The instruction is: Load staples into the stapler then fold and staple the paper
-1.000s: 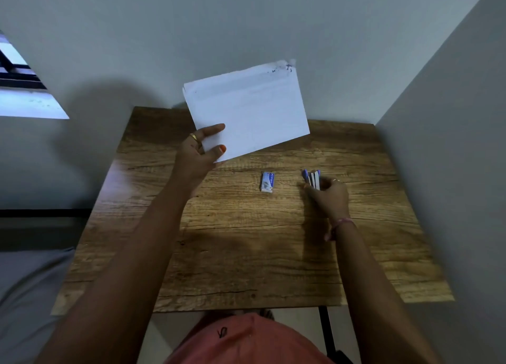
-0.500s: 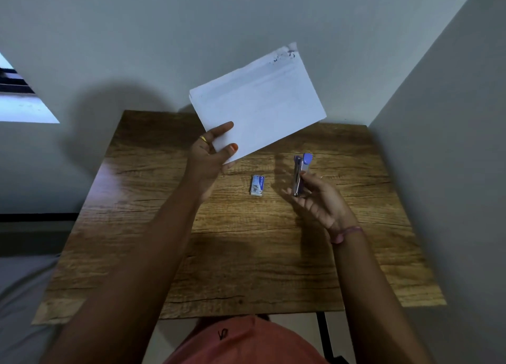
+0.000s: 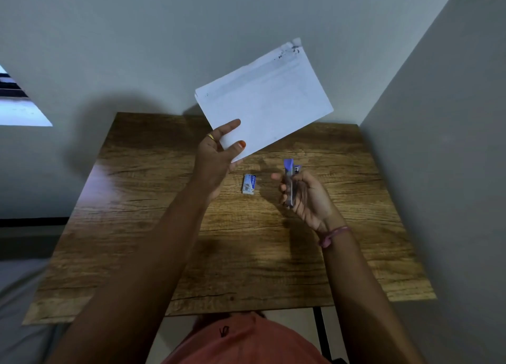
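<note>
Fingers of your left hand (image 3: pixel 216 155) pinch the folded paper (image 3: pixel 264 98) by 1 corner above the table (image 3: pixel 137 226), while your right hand (image 3: pixel 306 196) grips the stapler (image 3: pixel 289 183) upright beside the staple box (image 3: pixel 249 183).

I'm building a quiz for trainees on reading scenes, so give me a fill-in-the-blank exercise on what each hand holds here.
1. The left hand holds the ____ up above the wooden table.
2. The right hand grips the ____.
3. The small staple box lies on the table between the two ____.

Missing words: paper; stapler; hands
</note>
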Available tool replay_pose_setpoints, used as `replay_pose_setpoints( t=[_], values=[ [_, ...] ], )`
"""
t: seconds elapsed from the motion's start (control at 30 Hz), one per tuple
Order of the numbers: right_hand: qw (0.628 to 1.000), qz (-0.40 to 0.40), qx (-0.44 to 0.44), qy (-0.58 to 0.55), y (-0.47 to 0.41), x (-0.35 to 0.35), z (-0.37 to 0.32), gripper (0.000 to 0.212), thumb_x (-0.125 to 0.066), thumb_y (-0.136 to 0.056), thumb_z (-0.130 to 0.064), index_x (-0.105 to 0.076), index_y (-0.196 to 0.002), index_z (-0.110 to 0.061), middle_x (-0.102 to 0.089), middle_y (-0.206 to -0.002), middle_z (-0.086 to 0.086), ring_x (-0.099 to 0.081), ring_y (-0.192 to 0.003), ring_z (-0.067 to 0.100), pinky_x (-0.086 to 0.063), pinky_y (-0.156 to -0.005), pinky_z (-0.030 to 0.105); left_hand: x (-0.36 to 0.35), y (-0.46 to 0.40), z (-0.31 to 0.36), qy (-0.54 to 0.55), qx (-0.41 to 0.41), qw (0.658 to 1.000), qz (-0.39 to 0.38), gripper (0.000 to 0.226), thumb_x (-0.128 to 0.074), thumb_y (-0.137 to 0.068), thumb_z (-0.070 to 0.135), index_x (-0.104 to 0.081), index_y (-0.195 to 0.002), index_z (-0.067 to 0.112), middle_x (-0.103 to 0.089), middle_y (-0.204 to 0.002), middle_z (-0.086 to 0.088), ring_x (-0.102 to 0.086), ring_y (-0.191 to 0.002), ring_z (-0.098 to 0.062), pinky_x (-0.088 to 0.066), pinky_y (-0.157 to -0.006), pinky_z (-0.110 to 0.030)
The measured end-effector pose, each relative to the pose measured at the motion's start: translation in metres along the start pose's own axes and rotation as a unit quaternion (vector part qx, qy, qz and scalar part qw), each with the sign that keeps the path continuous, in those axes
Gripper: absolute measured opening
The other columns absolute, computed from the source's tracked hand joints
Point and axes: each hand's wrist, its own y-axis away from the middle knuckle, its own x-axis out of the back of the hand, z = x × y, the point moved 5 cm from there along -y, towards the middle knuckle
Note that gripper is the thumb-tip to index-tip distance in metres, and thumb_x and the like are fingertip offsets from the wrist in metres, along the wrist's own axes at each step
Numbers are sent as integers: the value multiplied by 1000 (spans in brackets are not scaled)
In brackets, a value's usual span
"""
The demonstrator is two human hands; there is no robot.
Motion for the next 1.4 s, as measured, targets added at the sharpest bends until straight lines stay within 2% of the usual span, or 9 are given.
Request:
replay_pose_setpoints(
  t=[0.13, 0.3, 0.43, 0.63, 0.93, 1.1, 1.23, 1.3, 1.4],
  values=[
    [1000, 8, 12, 17, 3, -3, 0, 25, -52, -91, -9, -48, -115, -2, -52, -75, 5, -51, -52, 6, -42, -42, 16, -6, 2, -4, 15, 12, 1000, -8, 36, -67, -83, 0, -72, -103, 29, -57, -127, 1, -56, -116, -21, -55, -85, -41],
    [999, -37, 11, -14, 11, -12, -2, 9, -61, -84, -11, -69, -79, -12, -65, -83, 6, -66, -69, 9, -59, -63, 27, -17, 5, -2, 25, 16, 999, -23, 36, -66, -83, -2, -71, -104, 27, -63, -117, 10, -61, -110, -15, -57, -79, -36],
    [994, -93, 3, -62, 16, -23, -5, 29, -56, -87, -15, -57, -114, -4, -71, -99, 9, -69, -84, 12, -59, -72, 34, -24, 6, -1, 23, 24, 999, -37, 35, -62, -86, -3, -69, -107, 24, -63, -120, 4, -62, -111, -17, -57, -78, -34],
    [995, -79, -5, -58, 19, -32, -6, 26, -59, -83, -17, -61, -107, -6, -70, -99, 12, -69, -83, 14, -58, -68, 30, -39, 9, 5, -7, 16, 997, -80, 33, -49, -94, -1, -65, -113, 21, -64, -122, 3, -63, -110, -14, -55, -84, -34],
    [993, -85, -5, -85, 15, -36, -10, 30, -67, -80, -34, -63, -103, -15, -69, -92, 7, -68, -81, 14, -56, -65, 28, -49, 7, 3, -141, 5, 980, -144, 37, -43, -98, 9, -62, -122, 31, -58, -113, -10, -36, -103, -29, -25, -95, -77],
    [991, -88, 2, -98, 13, -37, -10, 22, -69, -79, -32, -71, -95, -17, -69, -88, 6, -67, -80, 13, -55, -67, 28, -52, 8, 7, -194, -13, 967, -165, 39, -42, -98, 13, -60, -121, 40, -48, -107, -15, -38, -100, -27, -32, -92, -71],
    [993, -66, 11, -98, 11, -38, -12, 16, -66, -79, -28, -76, -85, -16, -69, -78, 5, -67, -72, 12, -56, -64, 27, -56, 11, 12, -213, -36, 963, -160, 38, -43, -98, 14, -59, -123, 36, -60, -87, -13, -46, -66, -18, -51, -64, -45],
    [993, -61, 14, -99, 11, -40, -13, 16, -65, -79, -27, -76, -81, -16, -69, -75, 6, -67, -69, 11, -56, -62, 26, -59, 12, 13, -184, -21, 968, -170, 39, -42, -98, 10, -58, -126, 33, -56, -109, -12, -48, -90, -26, -40, -89, -66],
    [994, -53, 21, -97, 11, -42, -14, 18, -65, -77, -28, -75, -79, -14, -69, -74, 6, -66, -66, 11, -56, -61, 25, -64, 17, 19, -38, -53, 981, -182, 53, -43, -96, 4, -41, -138, 35, -43, -145, -5, -46, -129, -25, -34, -106, -59]
  ],
)
